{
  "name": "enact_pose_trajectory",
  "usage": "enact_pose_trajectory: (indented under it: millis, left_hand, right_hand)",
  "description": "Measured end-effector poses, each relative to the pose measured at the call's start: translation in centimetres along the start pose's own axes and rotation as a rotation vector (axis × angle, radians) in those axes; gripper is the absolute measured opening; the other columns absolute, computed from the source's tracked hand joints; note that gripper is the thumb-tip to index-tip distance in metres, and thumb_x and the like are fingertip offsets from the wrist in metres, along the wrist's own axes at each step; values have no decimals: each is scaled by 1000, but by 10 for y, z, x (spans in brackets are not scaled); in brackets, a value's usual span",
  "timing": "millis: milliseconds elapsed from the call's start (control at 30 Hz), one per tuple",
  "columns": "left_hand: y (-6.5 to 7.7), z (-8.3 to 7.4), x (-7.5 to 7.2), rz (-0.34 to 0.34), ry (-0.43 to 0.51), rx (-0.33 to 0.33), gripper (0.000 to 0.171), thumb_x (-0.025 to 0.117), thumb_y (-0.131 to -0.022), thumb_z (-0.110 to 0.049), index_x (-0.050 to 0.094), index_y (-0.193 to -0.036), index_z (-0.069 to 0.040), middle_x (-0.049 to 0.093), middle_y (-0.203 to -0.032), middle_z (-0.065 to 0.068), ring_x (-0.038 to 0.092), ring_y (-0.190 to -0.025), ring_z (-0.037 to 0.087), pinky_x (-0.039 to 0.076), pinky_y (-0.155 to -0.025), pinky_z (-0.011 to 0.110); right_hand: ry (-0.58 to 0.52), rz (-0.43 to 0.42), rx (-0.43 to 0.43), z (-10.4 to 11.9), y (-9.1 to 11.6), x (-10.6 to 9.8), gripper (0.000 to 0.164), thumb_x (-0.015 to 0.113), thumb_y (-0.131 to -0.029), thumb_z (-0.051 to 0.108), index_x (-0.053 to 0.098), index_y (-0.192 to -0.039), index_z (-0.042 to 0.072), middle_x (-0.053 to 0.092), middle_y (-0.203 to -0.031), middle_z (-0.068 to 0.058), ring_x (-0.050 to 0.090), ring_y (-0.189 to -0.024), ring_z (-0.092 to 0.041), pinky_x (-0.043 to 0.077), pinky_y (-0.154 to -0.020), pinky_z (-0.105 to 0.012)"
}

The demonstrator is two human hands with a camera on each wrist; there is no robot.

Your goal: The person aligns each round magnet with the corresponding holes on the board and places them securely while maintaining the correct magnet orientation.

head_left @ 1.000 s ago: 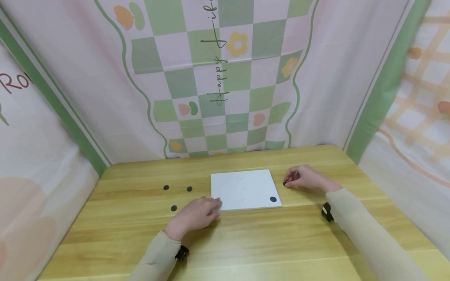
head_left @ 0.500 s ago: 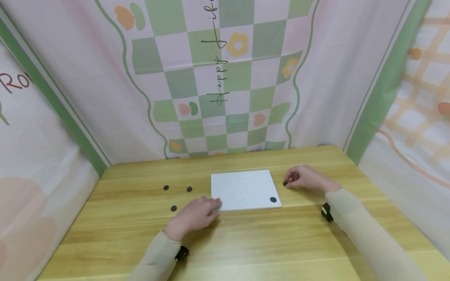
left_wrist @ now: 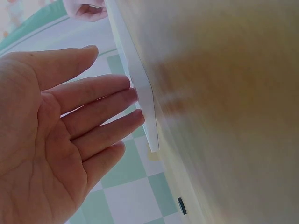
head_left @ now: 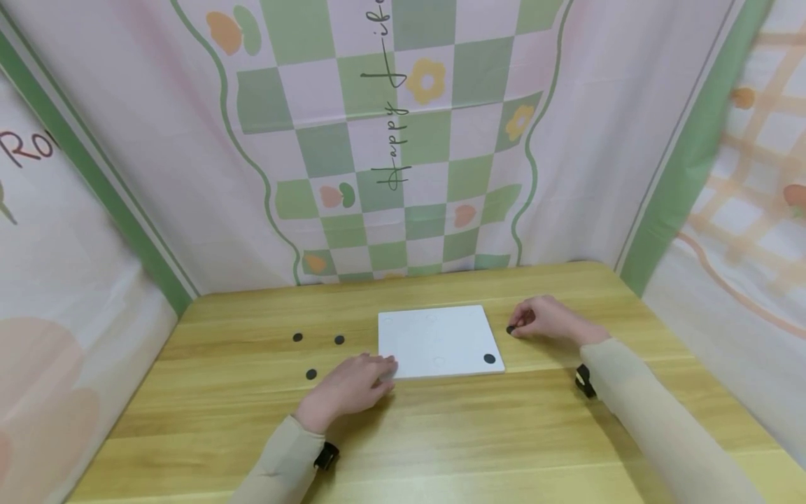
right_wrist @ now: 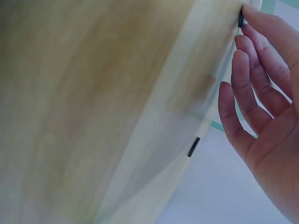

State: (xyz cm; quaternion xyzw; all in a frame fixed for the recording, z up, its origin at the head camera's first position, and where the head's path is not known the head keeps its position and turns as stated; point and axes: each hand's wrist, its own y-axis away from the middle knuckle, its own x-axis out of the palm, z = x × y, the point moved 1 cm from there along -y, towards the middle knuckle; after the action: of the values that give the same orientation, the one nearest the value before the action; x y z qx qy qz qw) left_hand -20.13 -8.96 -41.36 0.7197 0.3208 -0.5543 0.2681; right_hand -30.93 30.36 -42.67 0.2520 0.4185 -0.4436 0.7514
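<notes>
Remotely, I see the right hand (head_left: 548,318) pinching a disc (head_left: 511,330), small and black, between thumb and fingertip, just right of the board (head_left: 434,339). I cannot tell whether that disc touches the table. The left hand (head_left: 349,385) is wide, its fingers nearly straight and its thumb held apart, with fingertips touching the board's near left corner.

The board is a thin white rectangle lying flat, with faint round marks; a second disc (head_left: 489,358) sits near its near right corner. Left of the board, well apart from the right hand, three discs (head_left: 340,340) lie flat on the table (head_left: 472,434), spaced in a loose triangle. From the right wrist, I also see another disc (right_wrist: 194,147) on the table, clear of the fingers.

Both arms wear beige sleeves (head_left: 655,413), with something black at each wrist. Behind the wooden table hangs a cloth (head_left: 478,70) with green and white checks, flowers and lettering.
</notes>
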Motion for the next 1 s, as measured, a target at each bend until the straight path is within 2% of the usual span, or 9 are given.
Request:
enact_pose_trajectory:
  millis: [600,1000]
  left_hand:
    - [1,-2,0,11,16,-21,40,49,-99,-26,52,-134,-7,50,-142,10,47,-131,26,33,-113,45]
    - [1,-2,2,0,17,-28,40,50,-99,-27,53,-134,-8,51,-141,9,48,-130,26,33,-113,44]
  right_hand:
    - [9,-22,3,-7,-3,1,14,80,-74,19,72,-80,11,69,-75,3,60,-67,-7,53,-63,-18]
    - [85,-26,-19,-7,-5,1,11,80,-72,20,70,-75,15,65,-69,8,57,-62,-4,50,-60,-18]
